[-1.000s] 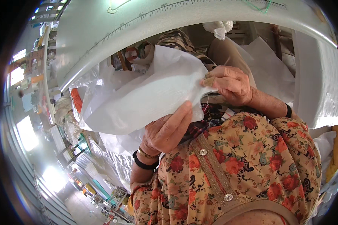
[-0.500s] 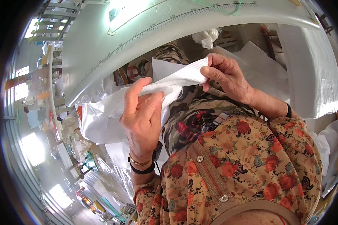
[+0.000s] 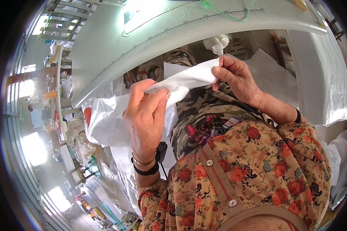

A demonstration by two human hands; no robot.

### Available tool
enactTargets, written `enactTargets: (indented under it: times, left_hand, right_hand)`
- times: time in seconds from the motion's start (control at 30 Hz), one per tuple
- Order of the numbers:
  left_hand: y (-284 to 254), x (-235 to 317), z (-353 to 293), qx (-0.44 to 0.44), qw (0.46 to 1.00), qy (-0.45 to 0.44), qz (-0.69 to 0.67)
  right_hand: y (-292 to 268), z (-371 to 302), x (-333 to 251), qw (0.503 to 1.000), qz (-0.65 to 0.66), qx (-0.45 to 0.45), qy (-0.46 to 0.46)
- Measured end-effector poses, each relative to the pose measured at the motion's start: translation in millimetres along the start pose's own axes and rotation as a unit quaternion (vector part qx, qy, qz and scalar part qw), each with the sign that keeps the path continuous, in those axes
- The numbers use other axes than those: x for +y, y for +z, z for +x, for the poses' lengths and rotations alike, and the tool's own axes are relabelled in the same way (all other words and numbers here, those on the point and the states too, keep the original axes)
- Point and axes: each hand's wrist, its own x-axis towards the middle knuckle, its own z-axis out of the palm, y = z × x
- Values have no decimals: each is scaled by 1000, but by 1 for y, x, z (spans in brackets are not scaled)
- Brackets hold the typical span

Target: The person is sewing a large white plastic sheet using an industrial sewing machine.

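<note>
Between my hands stretches a strip of white woven plastic fabric (image 3: pixel 192 75), its edge folded over. My right hand (image 3: pixel 239 79) pinches the far right end between thumb and fingers. With thumb and fingers closed on the fabric's folded edge, my left hand (image 3: pixel 145 111) holds the left part. From there the sheet spreads out to the left, crumpled and glossy, with an orange-red patch (image 3: pixel 88 115) at its edge. All of it hangs above my lap, over camouflage trousers (image 3: pixel 204 102).
Ahead is a pale sewing table (image 3: pixel 104 50) with a ruler scale along its near edge, a bright light and a loose green thread (image 3: pixel 235 17) on it. A stack of white sheets (image 3: pixel 320 77) hangs at right. A white bundle (image 3: pixel 216 43) is below the table.
The fingers of my left hand have drawn closer together on the fabric. The view has shifted slightly; my right hand keeps its pinch.
</note>
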Motion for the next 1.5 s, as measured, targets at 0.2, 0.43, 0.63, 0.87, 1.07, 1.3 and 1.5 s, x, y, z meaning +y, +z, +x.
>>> enactTargets:
  times: [0.2,0.43,0.63,0.87,1.07,1.3,1.5]
  left_hand:
    - [-3,-2,-1,2,1000,25,2]
    - [-3,-4,-14,37,990,136,27]
    - [-1,-14,-23,17,981,180,66]
    - [11,-12,-45,-20,978,193,82]
    - [18,-14,-53,-56,957,253,127]
    - [38,-21,-63,-89,963,230,108]
    - [49,-27,-70,-106,965,222,88]
  right_hand:
    - [0,0,-3,999,-2,-1,-35]
    - [-6,4,-5,985,-16,-26,-170]
    - [-17,4,-4,969,-79,-95,-216]
    - [-29,5,7,958,-153,-85,-226]
    - [-32,6,11,969,-116,-95,-198]
    - [-27,-6,20,971,158,147,105]
    - [-28,-18,22,950,169,44,258]
